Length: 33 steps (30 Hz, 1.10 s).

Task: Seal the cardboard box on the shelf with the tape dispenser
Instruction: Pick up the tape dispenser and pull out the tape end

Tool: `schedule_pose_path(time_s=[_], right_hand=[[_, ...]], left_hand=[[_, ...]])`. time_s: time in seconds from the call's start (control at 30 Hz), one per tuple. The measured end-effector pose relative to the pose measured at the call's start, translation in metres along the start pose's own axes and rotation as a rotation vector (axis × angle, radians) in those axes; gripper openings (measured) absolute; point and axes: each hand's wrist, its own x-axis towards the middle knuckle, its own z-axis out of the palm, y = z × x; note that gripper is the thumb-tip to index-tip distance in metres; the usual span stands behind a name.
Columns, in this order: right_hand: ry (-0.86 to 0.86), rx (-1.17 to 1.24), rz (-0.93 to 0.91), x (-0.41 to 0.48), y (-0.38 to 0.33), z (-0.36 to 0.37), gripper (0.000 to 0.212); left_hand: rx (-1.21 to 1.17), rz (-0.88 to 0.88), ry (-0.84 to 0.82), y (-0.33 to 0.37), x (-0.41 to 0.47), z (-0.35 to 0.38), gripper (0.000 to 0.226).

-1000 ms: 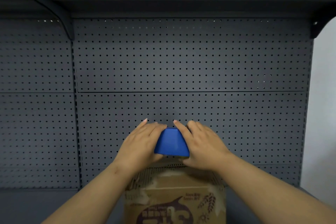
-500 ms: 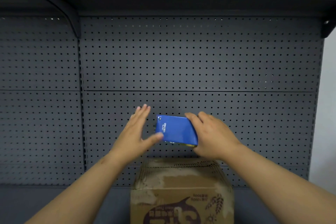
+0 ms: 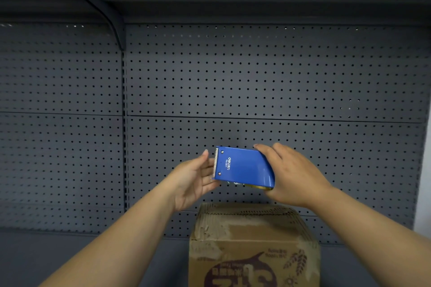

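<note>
While my right hand [image 3: 296,176] grips the blue tape dispenser [image 3: 243,166] above the cardboard box [image 3: 253,240]
L hand [image 3: 192,178] open, fingers at serrated edge, holding nothing

two bare forearms, left grip [image 3: 193,178] and right grip [image 3: 293,176] ungloved, unsleeved.

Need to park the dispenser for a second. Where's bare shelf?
Bare shelf deck lies left of the cardboard box, under the left forearm. A narrower strip right of the box reaches the shelf's end. It is crowded above the box: both hands meet at the tape dispenser.
</note>
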Motion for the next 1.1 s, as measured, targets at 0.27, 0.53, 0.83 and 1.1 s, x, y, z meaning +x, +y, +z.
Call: schedule_pose_path(time_s=[0.27, 0.53, 0.83, 1.1], right_hand=[[0.0, 0.001, 0.003, -0.003, -0.012, -0.005, 0.082], [0.004, 0.025, 0.013, -0.001, -0.024, -0.009, 0.083], [-0.009, 0.032, 0.007, 0.002, -0.037, -0.015, 0.08], [-0.024, -0.003, 0.033, 0.0, -0.035, -0.012, 0.076]], left_hand=[[-0.184, -0.024, -0.092, 0.003, -0.007, -0.012, 0.022], [-0.185, -0.051, -0.1, 0.012, -0.014, -0.021, 0.016], [0.068, 0.014, 0.076, 0.014, -0.011, -0.02, 0.018], [0.237, 0.158, 0.234, 0.015, -0.004, -0.011, 0.018]])
